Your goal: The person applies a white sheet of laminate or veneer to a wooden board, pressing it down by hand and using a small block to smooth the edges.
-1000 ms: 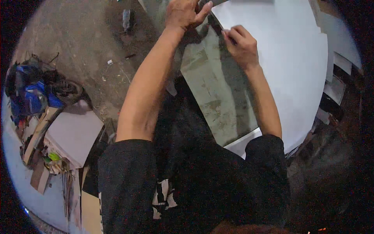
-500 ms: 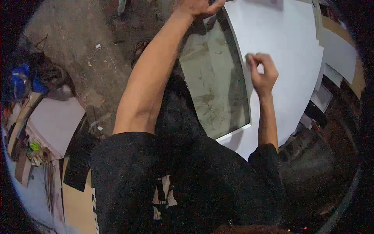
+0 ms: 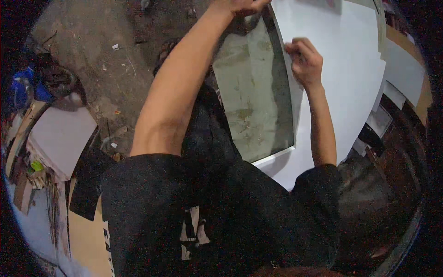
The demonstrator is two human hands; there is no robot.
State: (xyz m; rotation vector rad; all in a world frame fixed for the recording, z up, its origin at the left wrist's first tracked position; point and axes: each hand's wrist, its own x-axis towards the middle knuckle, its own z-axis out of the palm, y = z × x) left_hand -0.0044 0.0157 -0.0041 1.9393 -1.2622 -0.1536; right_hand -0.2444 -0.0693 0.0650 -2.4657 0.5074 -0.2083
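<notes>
At the top edge of the view my left hand (image 3: 244,5) lies by the upper corner of a large white sheet (image 3: 344,78). Its thumb stretches out to the right; the other fingers are mostly cut off by the picture's edge. My right hand (image 3: 308,62) is over the sheet's left side, closed in a pinch with its fingertips toward the sheet's edge. What it pinches, if anything, is too small and blurred to name. Left of the sheet, a greenish-grey, stained panel (image 3: 254,92) sits along a dark strip, with a white edge at its lower end.
Stacked pale boards (image 3: 401,69) stand to the right of the sheet. At left are a pinkish-white board pile (image 3: 62,134), a blue object (image 3: 23,90) and a tan board (image 3: 85,235). Small scraps, including a white one (image 3: 115,47), lie on the dirty concrete floor (image 3: 92,41).
My right hand has moved up along the sheet's left edge, still pinched. My left hand has shifted slightly up and right, further out of the picture.
</notes>
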